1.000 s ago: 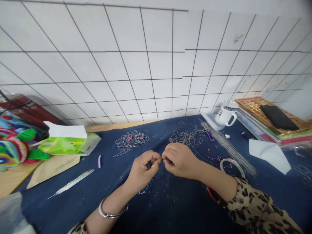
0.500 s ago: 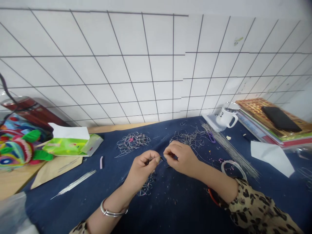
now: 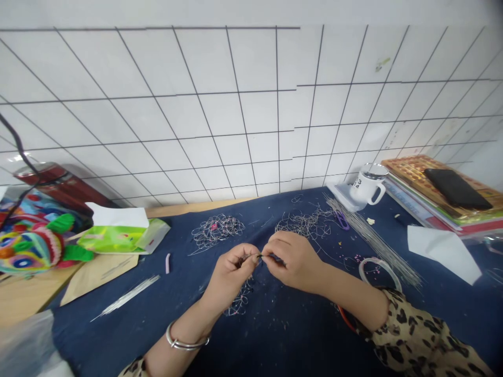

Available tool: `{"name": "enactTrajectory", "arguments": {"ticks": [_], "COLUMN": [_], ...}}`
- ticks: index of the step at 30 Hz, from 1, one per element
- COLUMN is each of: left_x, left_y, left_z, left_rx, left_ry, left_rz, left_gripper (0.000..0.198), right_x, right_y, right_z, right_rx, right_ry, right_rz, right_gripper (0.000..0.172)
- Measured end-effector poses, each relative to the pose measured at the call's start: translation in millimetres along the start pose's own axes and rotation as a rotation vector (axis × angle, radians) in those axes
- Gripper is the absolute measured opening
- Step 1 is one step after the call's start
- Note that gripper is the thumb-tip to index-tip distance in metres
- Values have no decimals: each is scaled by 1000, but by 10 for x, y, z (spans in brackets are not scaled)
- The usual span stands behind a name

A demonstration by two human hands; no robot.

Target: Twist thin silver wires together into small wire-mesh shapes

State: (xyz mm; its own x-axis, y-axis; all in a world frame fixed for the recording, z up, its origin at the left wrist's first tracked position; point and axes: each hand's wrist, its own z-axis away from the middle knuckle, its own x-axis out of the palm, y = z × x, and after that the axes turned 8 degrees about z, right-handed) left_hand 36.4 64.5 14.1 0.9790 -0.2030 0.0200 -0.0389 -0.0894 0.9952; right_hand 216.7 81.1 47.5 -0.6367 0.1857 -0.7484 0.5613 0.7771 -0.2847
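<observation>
At the middle of the desk (image 3: 23,296), over its dark blue cloth (image 3: 298,335), the left hand (image 3: 231,269) and the right hand (image 3: 293,259) meet at the fingertips, both pinched on a thin dark wire (image 3: 260,256); whether its ends are joined is too small to tell. Judging by what lies around, the wire work is partway through: a heap of looped wires (image 3: 216,230) with a pink spot in it sits toward the back edge, left of the hands, and a cluster of flower-like loops (image 3: 238,302) lies below the left hand, nearer the front edge; both look already shaped. Tangled wires (image 3: 310,224) lie behind the right hand. Much seems left unworked: a long bundle of straight wires (image 3: 373,243) slants from the back edge across the right part of the cloth, a shorter bundle (image 3: 128,297) lies toward the left edge, and small pink beads (image 3: 357,258) are scattered beside a pale ring (image 3: 394,273). Half a second ago a small gap parted the fingertips, with the wire's dark tip showing at the left hand; now the right fingertips have closed onto it. The piles look unchanged, only the view having shifted slightly.
</observation>
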Motion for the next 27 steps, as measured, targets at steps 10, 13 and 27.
{"name": "enactTrajectory", "arguments": {"ticks": [10,13,27], "left_x": [52,64,58], "left_y": [148,131,90], "left_z": [59,62,49], "left_rx": [330,399,470], "left_ry": [17,30,62], "left_rz": [-476,-551,-682], "left_gripper": [11,11,13], "right_x": [2,45,117], "right_y": [-53,-62,-104], "right_z": [1,6,16], "right_rx": [220,287,383], "right_ry": [-88,-94,-78], "right_rz": [-114,-143,-236], "right_gripper": [6,8,12]}}
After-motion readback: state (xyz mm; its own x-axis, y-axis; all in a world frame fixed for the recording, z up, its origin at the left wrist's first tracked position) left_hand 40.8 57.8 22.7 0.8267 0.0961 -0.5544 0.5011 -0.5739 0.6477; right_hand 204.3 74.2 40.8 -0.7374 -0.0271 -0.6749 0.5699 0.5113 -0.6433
